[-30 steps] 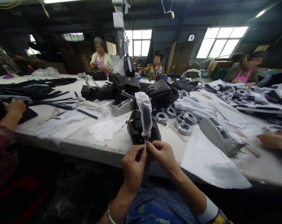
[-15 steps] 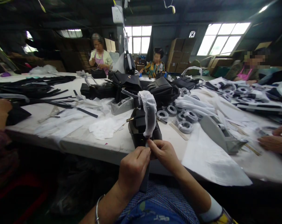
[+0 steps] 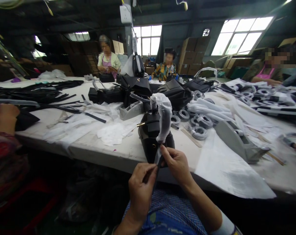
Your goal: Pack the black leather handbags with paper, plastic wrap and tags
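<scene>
A black handbag (image 3: 146,138) stands at the table's front edge, its arched handle (image 3: 165,119) wrapped in white translucent film. Just below the handle's near end, my right hand (image 3: 176,163) pinches a dark strap with a pale strip (image 3: 158,156) on it. Slightly lower, my left hand (image 3: 141,182) has thumb and fingertips closed on the same strap. The strap runs down toward my lap, partly hidden by the left hand. A gold clasp (image 3: 140,124) shows on the bag's left side.
Grey tape dispensers (image 3: 238,142) stand on the table, one right, one behind the bag. Coiled wrapped straps (image 3: 199,131), white sheets (image 3: 236,166), black straps (image 3: 35,89) and more black bags (image 3: 135,85) lie around. Co-workers' hands (image 3: 7,112) are at both sides.
My left hand has drawn down and away from my right hand, exposing more strap between them. The view has shifted slightly. At the right edge, a co-worker's hands have moved mostly out of view.
</scene>
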Motion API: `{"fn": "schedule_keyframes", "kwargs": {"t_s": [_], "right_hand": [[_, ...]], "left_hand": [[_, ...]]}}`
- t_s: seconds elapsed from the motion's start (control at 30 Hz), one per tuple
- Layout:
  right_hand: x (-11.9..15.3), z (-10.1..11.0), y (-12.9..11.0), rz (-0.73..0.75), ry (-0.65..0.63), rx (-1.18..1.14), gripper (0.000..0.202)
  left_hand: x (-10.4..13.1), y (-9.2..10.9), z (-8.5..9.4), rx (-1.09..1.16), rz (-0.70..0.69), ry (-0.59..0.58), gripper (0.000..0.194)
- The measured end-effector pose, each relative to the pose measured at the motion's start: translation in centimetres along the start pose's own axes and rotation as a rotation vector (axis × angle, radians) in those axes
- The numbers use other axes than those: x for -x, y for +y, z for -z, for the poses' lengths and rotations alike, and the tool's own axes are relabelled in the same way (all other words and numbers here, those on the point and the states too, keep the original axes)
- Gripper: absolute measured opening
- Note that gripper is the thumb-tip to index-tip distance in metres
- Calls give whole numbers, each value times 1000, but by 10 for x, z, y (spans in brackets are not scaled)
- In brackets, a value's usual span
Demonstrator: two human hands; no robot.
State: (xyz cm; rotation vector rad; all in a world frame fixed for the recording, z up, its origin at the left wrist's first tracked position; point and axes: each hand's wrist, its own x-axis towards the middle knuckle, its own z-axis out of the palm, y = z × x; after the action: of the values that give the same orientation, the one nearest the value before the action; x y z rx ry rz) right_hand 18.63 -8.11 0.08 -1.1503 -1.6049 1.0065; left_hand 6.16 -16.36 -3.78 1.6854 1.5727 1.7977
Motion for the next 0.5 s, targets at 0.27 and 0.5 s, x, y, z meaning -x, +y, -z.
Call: {"fn": "schedule_keyframes", "kwargs": {"t_s": [0.27,0.5], "right_hand": [[3,6,-8,65,-178,114,50],[1,11,-12,71,-327,59,39]], "left_hand": [[-10,-11,14,-358,-482,-85,24],[3,-10,20,-337,-551,-233,24]]}}
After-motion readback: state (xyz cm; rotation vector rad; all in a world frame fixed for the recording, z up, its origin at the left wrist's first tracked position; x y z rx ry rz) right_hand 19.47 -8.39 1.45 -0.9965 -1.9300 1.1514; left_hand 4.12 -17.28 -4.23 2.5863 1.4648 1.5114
